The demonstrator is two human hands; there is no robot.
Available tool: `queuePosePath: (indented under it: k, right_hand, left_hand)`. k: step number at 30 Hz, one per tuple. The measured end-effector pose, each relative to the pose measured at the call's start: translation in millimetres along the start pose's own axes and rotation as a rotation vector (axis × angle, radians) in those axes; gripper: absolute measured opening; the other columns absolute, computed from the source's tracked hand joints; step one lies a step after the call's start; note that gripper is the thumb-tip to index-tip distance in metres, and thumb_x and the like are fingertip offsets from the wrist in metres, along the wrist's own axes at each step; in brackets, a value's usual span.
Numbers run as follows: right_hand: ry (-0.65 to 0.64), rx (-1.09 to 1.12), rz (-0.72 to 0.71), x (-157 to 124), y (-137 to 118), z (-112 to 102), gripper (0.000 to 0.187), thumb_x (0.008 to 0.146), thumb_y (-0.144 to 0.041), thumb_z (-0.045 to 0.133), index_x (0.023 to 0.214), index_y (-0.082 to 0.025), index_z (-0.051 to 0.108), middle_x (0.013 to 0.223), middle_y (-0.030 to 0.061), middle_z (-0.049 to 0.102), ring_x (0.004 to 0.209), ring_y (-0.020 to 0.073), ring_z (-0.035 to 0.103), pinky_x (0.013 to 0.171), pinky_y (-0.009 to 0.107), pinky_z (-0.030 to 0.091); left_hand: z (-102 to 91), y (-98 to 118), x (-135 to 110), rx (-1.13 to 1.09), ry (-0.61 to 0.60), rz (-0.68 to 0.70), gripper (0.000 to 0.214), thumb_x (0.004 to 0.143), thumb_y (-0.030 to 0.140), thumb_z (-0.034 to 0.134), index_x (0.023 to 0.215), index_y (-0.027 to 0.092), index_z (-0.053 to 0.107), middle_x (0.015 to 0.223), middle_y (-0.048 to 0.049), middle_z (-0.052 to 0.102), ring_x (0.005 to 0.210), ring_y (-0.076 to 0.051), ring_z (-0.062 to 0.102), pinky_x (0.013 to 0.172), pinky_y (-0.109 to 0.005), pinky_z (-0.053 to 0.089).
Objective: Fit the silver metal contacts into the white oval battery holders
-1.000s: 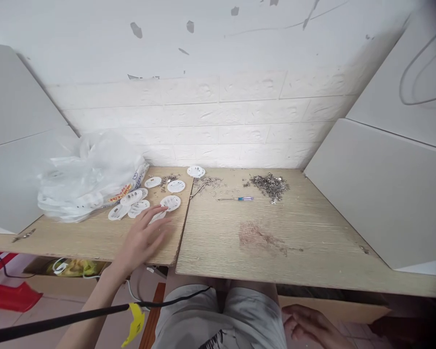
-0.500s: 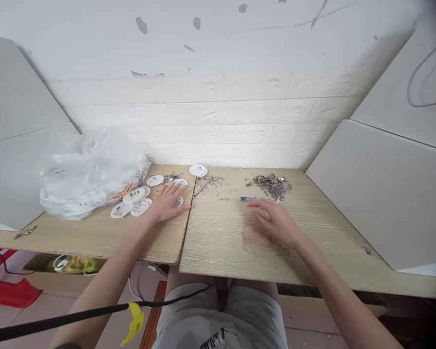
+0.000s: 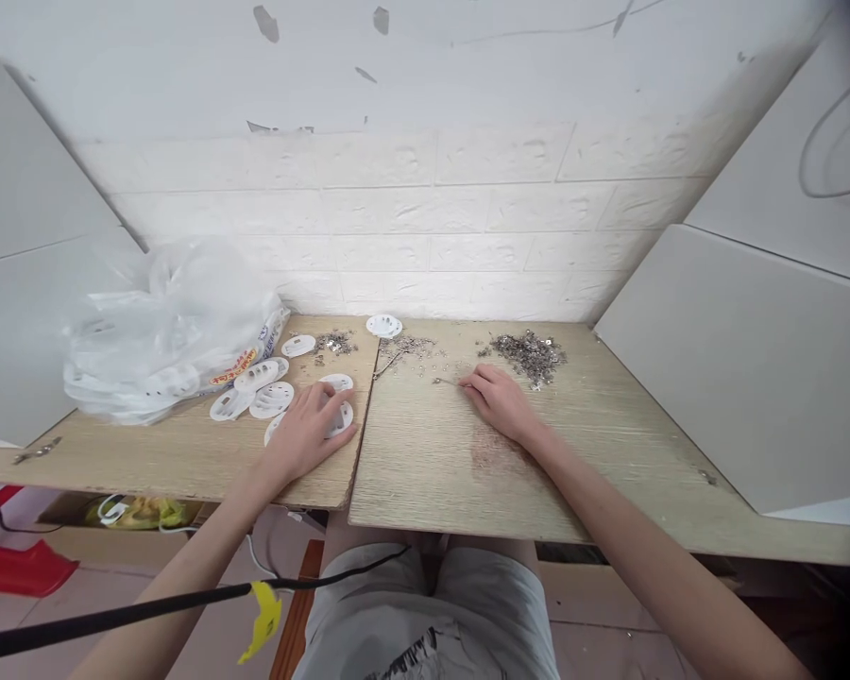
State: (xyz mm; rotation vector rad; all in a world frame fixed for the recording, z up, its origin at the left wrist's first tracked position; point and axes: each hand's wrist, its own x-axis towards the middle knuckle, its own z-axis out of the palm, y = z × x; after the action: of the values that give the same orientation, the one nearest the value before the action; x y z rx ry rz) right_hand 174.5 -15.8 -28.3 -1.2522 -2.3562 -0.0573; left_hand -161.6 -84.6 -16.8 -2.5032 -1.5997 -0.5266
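Note:
My left hand (image 3: 306, 430) rests on the left board with thumb and fingers curled about the edges of a white slotted disc (image 3: 342, 418). Another white disc (image 3: 336, 382) lies just beyond its fingertips, and one more shows partly beneath the hand. On the right board my right hand (image 3: 497, 401) is closed around a small screwdriver (image 3: 448, 382). The screwdriver's thin shaft points left; the blue handle is hidden under the fingers. Beyond that hand lies a heap of small metal pieces (image 3: 529, 357).
A clear plastic bag (image 3: 177, 331) of white discs stands at left, with several loose discs (image 3: 271, 399) beside it. Small metal bits (image 3: 335, 343) and tweezers (image 3: 388, 365) lie near the board seam. A black cable (image 3: 184, 600) crosses low in front. White panels flank both sides.
My right hand has moved left and closed over the screwdriver's handle. My left hand has drawn slightly nearer, its flat fingers now curled about a white disc. The view has shifted slightly.

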Motion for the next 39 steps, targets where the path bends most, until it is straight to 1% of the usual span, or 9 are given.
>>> queuePosePath:
  k: [3, 7, 17, 22, 26, 28, 31, 34, 39]
  right_hand:
    - [0.06, 0.053, 0.051, 0, -3, 2, 0.03, 0.096, -0.022, 0.034, 0.104, -0.014, 0.062, 0.096, 0.0111, 0.059, 0.082, 0.0196, 0.057, 0.072, 0.03, 0.044]
    - [0.028, 0.027, 0.035, 13, -14, 7, 0.031, 0.095, -0.02, 0.032, 0.108, -0.015, 0.06, 0.103, 0.0122, 0.059, 0.08, 0.0198, 0.056, 0.067, 0.03, 0.044]
    - [0.152, 0.119, 0.072, 52, -27, 26, 0.03, 0.097, -0.022, 0.031, 0.108, -0.016, 0.058, 0.104, 0.0098, 0.061, 0.086, 0.0189, 0.057, 0.07, 0.028, 0.043]
    - [0.239, 0.21, 0.075, 50, -22, 27, 0.027, 0.096, -0.025, 0.034, 0.103, -0.017, 0.059, 0.097, 0.0086, 0.063, 0.085, 0.0179, 0.057, 0.073, 0.028, 0.043]
    - [0.427, 0.298, 0.233, 49, -9, 19, 0.026, 0.094, -0.025, 0.035, 0.099, -0.016, 0.059, 0.094, 0.0096, 0.063, 0.085, 0.0191, 0.058, 0.077, 0.03, 0.044]
    - [0.45, 0.271, 0.32, 47, 5, 8, 0.026, 0.092, -0.026, 0.036, 0.1, -0.016, 0.06, 0.097, 0.0108, 0.064, 0.086, 0.0198, 0.058, 0.077, 0.032, 0.044]
    - [0.347, 0.164, 0.491, 40, 31, -15, 0.024, 0.087, -0.027, 0.045, 0.101, -0.015, 0.061, 0.098, 0.0106, 0.066, 0.081, 0.0201, 0.059, 0.075, 0.032, 0.043]
    - [0.133, 0.141, 0.654, 24, 56, -44, 0.024, 0.082, -0.03, 0.054, 0.099, -0.015, 0.063, 0.078, 0.0061, 0.065, 0.069, 0.0182, 0.057, 0.065, 0.029, 0.041]
    - [-0.217, 0.297, 0.665, -8, 84, -78, 0.036, 0.077, -0.051, 0.062, 0.085, -0.016, 0.064, 0.069, 0.0038, 0.064, 0.063, 0.0163, 0.055, 0.057, 0.027, 0.037]
  left_hand:
    - [-3.5, 10, -7, -0.018, -0.008, 0.07, 0.046, 0.088, 0.045, 0.048, 0.129, 0.024, 0.049, 0.115, -0.012, 0.051, 0.106, -0.029, 0.05, 0.091, -0.045, 0.044]
    - [-5.0, 26, -1, -0.077, -0.078, 0.293, 0.043, 0.089, 0.041, 0.048, 0.129, 0.025, 0.05, 0.118, -0.0117, 0.053, 0.117, -0.029, 0.047, 0.098, -0.045, 0.04]
    - [7.5, 67, 55, -0.232, -0.192, 0.68, 0.052, 0.087, 0.054, 0.049, 0.125, 0.019, 0.055, 0.116, -0.0153, 0.058, 0.11, -0.027, 0.052, 0.098, -0.043, 0.039]
    - [8.7, 84, 97, -0.352, -0.242, 0.619, 0.038, 0.096, 0.043, 0.036, 0.109, 0.02, 0.063, 0.098, -0.0068, 0.069, 0.091, -0.019, 0.062, 0.086, -0.033, 0.045]
    - [17.4, 89, 117, -0.322, -0.071, 0.51, 0.037, 0.098, 0.035, 0.031, 0.103, 0.02, 0.065, 0.095, -0.0046, 0.069, 0.081, -0.015, 0.063, 0.071, -0.029, 0.045]
    - [23.2, 88, 118, -0.297, -0.008, 0.475, 0.036, 0.097, 0.033, 0.032, 0.101, 0.019, 0.065, 0.091, -0.0048, 0.069, 0.082, -0.016, 0.062, 0.07, -0.029, 0.045]
    - [29.9, 83, 112, -0.27, -0.005, 0.472, 0.033, 0.096, 0.034, 0.036, 0.102, 0.018, 0.064, 0.094, -0.0064, 0.067, 0.091, -0.018, 0.06, 0.076, -0.032, 0.045]
    - [34.5, 77, 108, -0.249, -0.07, 0.45, 0.035, 0.094, 0.041, 0.042, 0.114, 0.019, 0.06, 0.105, -0.008, 0.063, 0.101, -0.021, 0.056, 0.082, -0.035, 0.045]
    - [38.7, 72, 110, -0.238, -0.133, 0.381, 0.038, 0.093, 0.043, 0.042, 0.119, 0.018, 0.056, 0.107, -0.0083, 0.06, 0.103, -0.023, 0.053, 0.087, -0.037, 0.044]
